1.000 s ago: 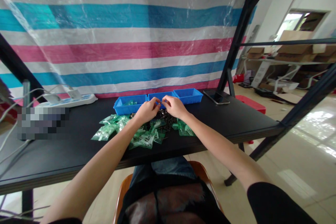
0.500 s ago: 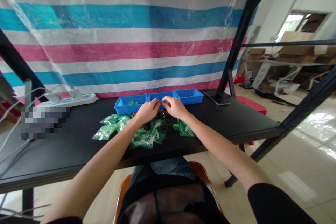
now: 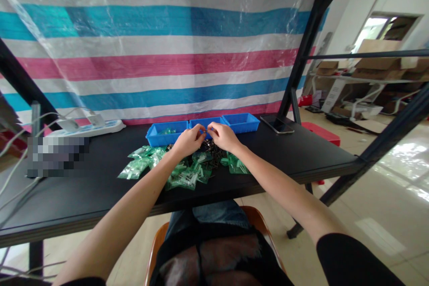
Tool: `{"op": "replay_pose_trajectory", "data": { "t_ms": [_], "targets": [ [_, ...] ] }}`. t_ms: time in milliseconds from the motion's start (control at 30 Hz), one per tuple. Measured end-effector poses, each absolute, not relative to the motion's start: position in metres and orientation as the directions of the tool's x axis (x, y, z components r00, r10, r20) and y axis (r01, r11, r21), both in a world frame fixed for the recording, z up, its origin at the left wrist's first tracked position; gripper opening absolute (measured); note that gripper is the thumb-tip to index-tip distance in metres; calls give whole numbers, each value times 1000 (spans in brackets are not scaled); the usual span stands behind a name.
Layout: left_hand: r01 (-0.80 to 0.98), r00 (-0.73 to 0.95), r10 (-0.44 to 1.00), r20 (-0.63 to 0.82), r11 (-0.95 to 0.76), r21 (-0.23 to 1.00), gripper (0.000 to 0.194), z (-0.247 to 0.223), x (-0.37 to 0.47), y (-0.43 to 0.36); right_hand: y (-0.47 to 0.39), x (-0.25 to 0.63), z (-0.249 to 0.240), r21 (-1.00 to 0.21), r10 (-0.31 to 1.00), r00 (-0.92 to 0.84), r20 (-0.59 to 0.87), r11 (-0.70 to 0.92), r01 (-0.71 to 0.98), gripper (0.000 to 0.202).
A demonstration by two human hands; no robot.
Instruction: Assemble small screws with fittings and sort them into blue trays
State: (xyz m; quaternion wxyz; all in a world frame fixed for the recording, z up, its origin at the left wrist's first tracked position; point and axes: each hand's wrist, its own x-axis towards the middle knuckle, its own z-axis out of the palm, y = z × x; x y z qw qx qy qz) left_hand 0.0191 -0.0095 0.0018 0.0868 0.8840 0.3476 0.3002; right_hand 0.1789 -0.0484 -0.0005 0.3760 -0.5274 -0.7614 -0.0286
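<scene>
My left hand (image 3: 189, 141) and my right hand (image 3: 222, 136) meet fingertip to fingertip just in front of the middle blue bin (image 3: 197, 122). Both are closed in a pinch, and whatever lies between the fingers is too small to make out. Below them is a heap of dark metal screws (image 3: 214, 154). Small green plastic bags (image 3: 182, 176) holding white pieces lie in front of and beside the screws, partly behind my left forearm. Another green bag (image 3: 237, 165) rests near my right wrist.
A left blue bin (image 3: 156, 140) holds some green bags; a right blue bin (image 3: 246, 126) stands beyond my right hand. A phone (image 3: 277, 124) lies at the right of the black table (image 3: 100, 174). A white power strip (image 3: 107, 128) with plugs and cables sits at the left.
The fingertips of both hands have shifted very slightly, with a small gap now between them. The bags, screws and bins stay where they were.
</scene>
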Motion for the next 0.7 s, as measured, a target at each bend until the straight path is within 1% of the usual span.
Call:
{"op": "replay_pose_trajectory", "data": {
  "t_ms": [267, 433, 633, 700],
  "targets": [
    [598, 571, 679, 462, -729, 333, 19, 3, 19, -10, -46, 179, -1, -373, 779, -170, 604, 465, 803, 5],
    [603, 584, 668, 462, -738, 304, 20, 4, 20, -11, -47, 178, -1, -378, 787, -168, 594, 457, 805, 7],
    [605, 609, 659, 441, -746, 279, 27, 3, 20, -10, -48, 178, -1, -352, 777, -168, 607, 452, 820, 9],
    [599, 601, 662, 448, -744, 296, 25, 3, 19, -9, -48, 178, -1, -343, 775, -164, 610, 445, 827, 9]
  ]
}}
